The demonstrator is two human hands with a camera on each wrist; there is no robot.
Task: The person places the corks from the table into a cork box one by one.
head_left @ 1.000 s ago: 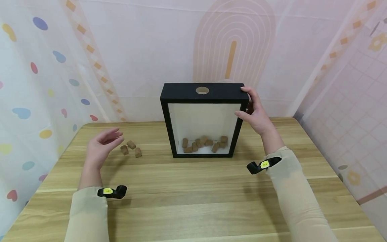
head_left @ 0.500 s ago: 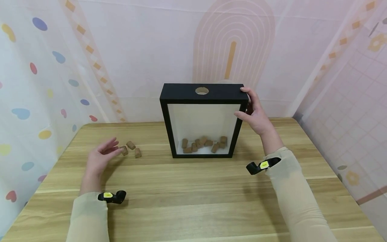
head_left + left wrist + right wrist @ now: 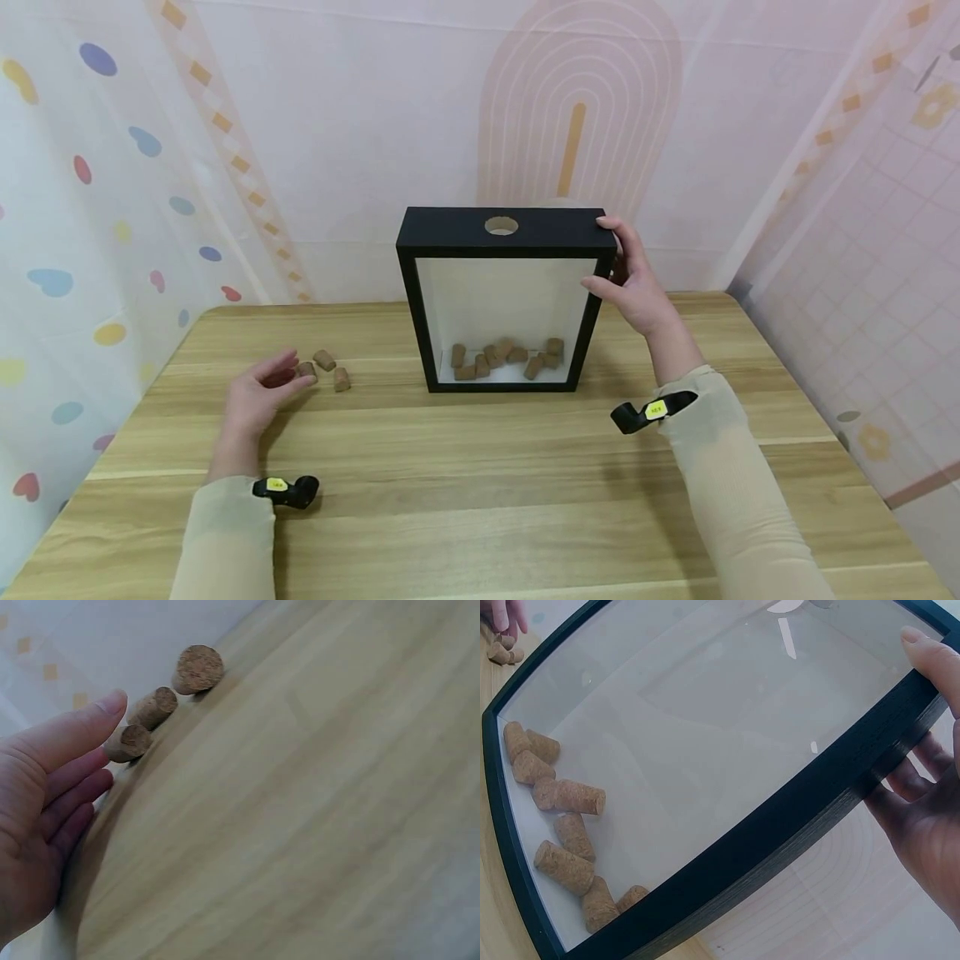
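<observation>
Right hand (image 3: 633, 279) clasps the upright black frame box (image 3: 501, 235) at its top corner, steadying it, while left hand (image 3: 258, 393), fingers loosely spread, touches the nearest loose cork (image 3: 305, 369) on the table (image 3: 480, 467).

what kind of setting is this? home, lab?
Likely a staged recording booth, not a home: patterned fabric backdrops enclose one wooden table, which bears only a black shadow-box frame and loose corks.

Three brown corks (image 3: 324, 369) lie loose left of the upright black frame (image 3: 501, 233).
</observation>
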